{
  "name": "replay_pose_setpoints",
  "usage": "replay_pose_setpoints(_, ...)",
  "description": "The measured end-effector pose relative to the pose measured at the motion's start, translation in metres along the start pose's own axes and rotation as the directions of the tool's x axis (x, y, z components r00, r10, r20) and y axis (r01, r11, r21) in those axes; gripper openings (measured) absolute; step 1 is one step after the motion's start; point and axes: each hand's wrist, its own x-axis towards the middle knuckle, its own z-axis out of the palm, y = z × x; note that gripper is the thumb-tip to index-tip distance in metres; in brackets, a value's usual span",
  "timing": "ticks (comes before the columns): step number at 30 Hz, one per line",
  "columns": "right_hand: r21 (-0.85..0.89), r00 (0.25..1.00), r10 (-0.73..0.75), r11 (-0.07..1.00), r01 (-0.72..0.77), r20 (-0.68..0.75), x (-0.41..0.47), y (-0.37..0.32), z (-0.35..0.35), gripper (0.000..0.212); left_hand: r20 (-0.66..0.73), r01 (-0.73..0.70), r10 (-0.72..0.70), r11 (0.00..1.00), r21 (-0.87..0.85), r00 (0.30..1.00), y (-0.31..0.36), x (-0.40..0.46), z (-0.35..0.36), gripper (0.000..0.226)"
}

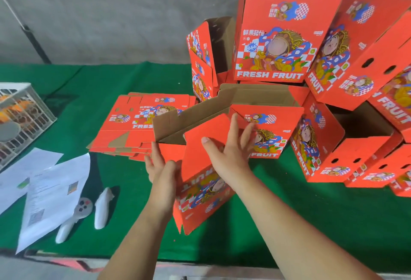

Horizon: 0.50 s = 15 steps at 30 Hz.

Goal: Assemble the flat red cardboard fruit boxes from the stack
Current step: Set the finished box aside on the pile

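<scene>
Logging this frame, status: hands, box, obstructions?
Left hand and right hand open, pressing flaps of half-folded box. Flat stack behind it, finished boxes right. Nothing blocking.

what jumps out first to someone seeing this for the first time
The heap of assembled red fruit boxes piled at the right and rear of the green table. At centre, the left hand and right hand fold the flaps of a half-built box, with the flat stack just left.
</scene>
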Motion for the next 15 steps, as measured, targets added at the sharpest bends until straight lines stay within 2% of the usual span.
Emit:
replay_pose_setpoints(2, -0.056, 0.998, 0.012, 0.998, -0.009, 0.062, -0.011, -0.013, 0.013, 0.121, 0.002, -0.079, 0.079, 0.996, 0.041, 0.997, 0.001, -0.018, 0.02, 0.109)
replay_pose_setpoints(4, -0.102, 0.993, 0.02, 0.995, -0.008, 0.119, -0.016, -0.022, 0.018, 0.127, -0.041, -0.129, 0.131, 0.99, 0.051, 0.99, -0.001, -0.03, 0.033, 0.101)
replay_pose_setpoints(7, -0.081, 0.986, 0.036, 0.996, -0.023, 0.163, -0.014, -0.026, 0.01, 0.119, -0.052, -0.129, 0.137, 0.982, 0.135, 0.989, -0.001, -0.026, 0.029, 0.111)
replay_pose_setpoints(10, 0.013, 0.987, -0.026, 1.0, 0.024, 0.157, -0.017, -0.028, 0.005, 0.105, -0.075, -0.144, 0.157, 0.977, 0.16, 0.985, 0.003, -0.014, 0.02, 0.118)
replay_pose_setpoints(13, 0.127, 0.987, -0.106, 0.988, 0.091, 0.121, -0.017, -0.032, -0.001, 0.097, -0.093, -0.183, 0.205, 0.963, 0.198, 0.974, 0.004, -0.005, 0.016, 0.092)
replay_pose_setpoints(15, 0.203, 0.973, -0.191, 0.966, 0.162, 0.132, -0.012, -0.028, -0.013, 0.084, -0.084, -0.236, 0.249, 0.962, 0.139, 0.965, 0.003, -0.006, 0.011, 0.073)
